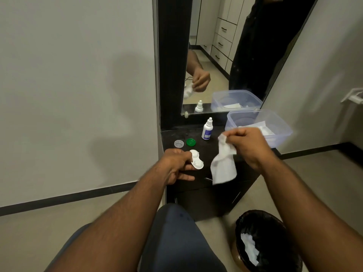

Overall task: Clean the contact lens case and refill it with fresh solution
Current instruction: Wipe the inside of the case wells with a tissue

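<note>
- White plastic first: the lens case (197, 162) is lifted just above the front of the dark shelf (212, 132), both wells uncapped and facing up, pinched at its near-left edge by my left hand (175, 163).
- My right hand (247, 145) is clenched round the top of a white tissue (223, 165), which hangs loose beside the case, close to it but not touching.
- Both caps are off and lying on the shelf behind the case: the clear cap (179, 143) to the left, the green cap (191, 142) next to it.
- The solution bottle (207, 128) stands upright and capped further back, against the mirror (220, 55); I judge the refill has not begun.
- As I read it, the step in hand is drying or wiping the wells. To do it well I would bunch a clean corner of the tissue over a fingertip, press it into one well and twist, then use a fresh corner for the other.
- I would keep the left pinch on the rim only, so my fingers stay out of the wells, and hold the case level.
- Watch for shreds of tissue left behind in a well; I cannot tell from here whether the wells are wet or dry.
- The clear tub (282, 124) to the right holds more tissues, and the lined bin (263, 218) on the floor below my right arm already has crumpled white paper in it, so the used tissue can go there.
</note>
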Action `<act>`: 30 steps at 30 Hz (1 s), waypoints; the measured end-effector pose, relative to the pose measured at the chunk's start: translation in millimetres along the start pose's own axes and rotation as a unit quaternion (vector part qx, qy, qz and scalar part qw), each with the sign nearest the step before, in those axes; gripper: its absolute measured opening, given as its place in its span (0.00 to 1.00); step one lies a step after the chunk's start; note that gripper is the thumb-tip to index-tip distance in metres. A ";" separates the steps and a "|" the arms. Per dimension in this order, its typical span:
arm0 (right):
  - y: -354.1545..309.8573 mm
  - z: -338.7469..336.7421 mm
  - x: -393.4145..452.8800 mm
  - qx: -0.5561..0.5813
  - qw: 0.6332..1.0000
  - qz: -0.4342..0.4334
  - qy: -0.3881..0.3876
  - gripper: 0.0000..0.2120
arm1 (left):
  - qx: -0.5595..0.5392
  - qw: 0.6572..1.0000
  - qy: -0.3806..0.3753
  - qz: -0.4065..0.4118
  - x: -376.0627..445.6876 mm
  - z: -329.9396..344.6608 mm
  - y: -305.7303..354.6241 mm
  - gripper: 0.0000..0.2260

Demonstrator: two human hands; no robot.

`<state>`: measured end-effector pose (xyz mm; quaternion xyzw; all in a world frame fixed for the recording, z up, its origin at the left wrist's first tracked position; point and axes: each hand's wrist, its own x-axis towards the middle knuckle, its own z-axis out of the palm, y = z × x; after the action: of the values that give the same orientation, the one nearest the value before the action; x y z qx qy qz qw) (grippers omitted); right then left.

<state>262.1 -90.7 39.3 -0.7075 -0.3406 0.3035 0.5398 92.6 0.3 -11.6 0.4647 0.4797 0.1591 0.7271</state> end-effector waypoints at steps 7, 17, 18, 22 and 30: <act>0.2 37.8 -5.9 -0.151 0.969 -0.182 -0.069 0.08 | 0.000 0.999 -0.034 -0.003 -3.2 -9.0 0.7 0.06; 43.0 39.2 -4.2 -0.303 0.908 -0.269 -0.103 0.10 | 0.014 0.999 -0.035 0.010 -0.4 -8.0 -0.3 0.05; 43.5 39.2 -3.4 -0.312 0.905 -0.272 -0.102 0.10 | 0.019 0.999 -0.039 0.011 -0.6 -9.0 -0.5 0.05; 41.3 52.3 -3.0 -0.327 0.892 -0.296 -0.103 0.08 | 0.035 0.998 -0.054 0.024 -1.2 -11.5 -2.6 0.04; 37.9 33.8 -2.4 -0.322 0.895 -0.276 -0.136 0.05 | 0.032 0.999 -0.026 0.028 0.7 -6.0 -4.1 0.02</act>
<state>239.6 -80.8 -5.2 -0.6719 -0.6716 0.1088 0.2926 87.0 1.8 -16.0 0.5049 0.4520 0.1523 0.7194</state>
